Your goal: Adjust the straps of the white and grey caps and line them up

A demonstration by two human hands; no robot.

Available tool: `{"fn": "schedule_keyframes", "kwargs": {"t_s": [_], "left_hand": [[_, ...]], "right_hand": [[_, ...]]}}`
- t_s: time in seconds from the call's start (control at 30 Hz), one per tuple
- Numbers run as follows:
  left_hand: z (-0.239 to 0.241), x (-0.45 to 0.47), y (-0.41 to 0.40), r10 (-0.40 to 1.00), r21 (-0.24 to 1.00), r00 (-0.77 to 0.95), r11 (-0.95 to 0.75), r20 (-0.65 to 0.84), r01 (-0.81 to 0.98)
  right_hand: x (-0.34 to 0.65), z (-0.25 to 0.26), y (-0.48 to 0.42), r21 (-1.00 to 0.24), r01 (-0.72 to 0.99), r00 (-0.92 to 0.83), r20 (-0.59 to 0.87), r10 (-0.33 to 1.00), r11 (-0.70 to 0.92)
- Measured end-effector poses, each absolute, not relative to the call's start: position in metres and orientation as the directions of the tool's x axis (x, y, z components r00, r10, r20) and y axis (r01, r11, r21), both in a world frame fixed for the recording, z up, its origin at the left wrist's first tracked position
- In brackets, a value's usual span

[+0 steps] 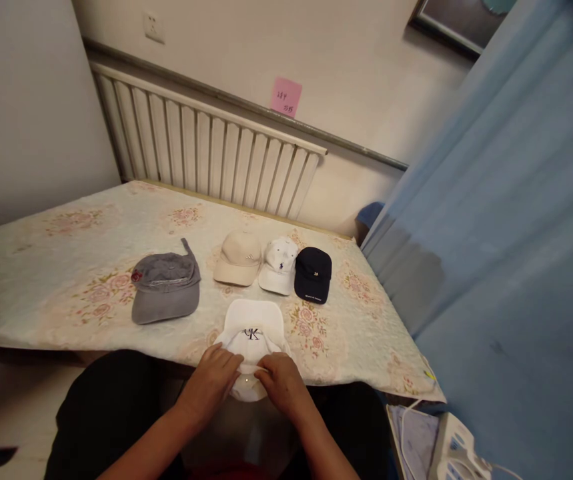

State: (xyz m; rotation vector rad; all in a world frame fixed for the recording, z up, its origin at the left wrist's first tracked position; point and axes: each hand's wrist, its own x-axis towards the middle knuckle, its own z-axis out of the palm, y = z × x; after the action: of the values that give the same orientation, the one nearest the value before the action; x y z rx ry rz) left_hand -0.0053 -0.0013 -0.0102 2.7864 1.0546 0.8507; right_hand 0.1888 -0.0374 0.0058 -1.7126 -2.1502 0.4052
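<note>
A white cap with dark letters on its front (pixel 253 315) lies at the table's near edge, its brim pointing away from me. My left hand (pixel 217 375) grips its left side, with the fingers bent over the crown. Opposite it, my right hand (pixel 281 381) pinches the crown's right side near the rear opening. Beyond the brim stand a beige cap (pixel 239 257), a second white cap with a small dark emblem (pixel 279 263) and a black cap (pixel 313 273), side by side. Farther left sits a grey cap (pixel 167 283) with its strap sticking up.
A floral cloth (pixel 366 340) covers the table. Behind it are a white radiator (pixel 206 143) and a pink note (pixel 286 97) on the wall. A blue curtain (pixel 506 233) hangs along the right side. At lower right lies a white power strip (pixel 453 447) with cables.
</note>
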Motion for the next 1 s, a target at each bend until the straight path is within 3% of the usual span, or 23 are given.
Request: {"fn": "schedule_keyframes", "kwargs": {"t_s": [0.57, 1.0], "left_hand": [[-0.013, -0.004, -0.001, 0.625, 0.234, 0.632, -0.771, 0.458, 0.593], [0.000, 0.001, -0.001, 0.612, 0.256, 0.689, -0.790, 0.388, 0.557]], "right_hand": [[0.184, 0.010, -0.037, -0.424, 0.871, -0.222, 0.109, 0.969, 0.248], [0.169, 0.023, -0.035, -0.317, 0.882, -0.324, 0.130, 0.937, 0.349]]}}
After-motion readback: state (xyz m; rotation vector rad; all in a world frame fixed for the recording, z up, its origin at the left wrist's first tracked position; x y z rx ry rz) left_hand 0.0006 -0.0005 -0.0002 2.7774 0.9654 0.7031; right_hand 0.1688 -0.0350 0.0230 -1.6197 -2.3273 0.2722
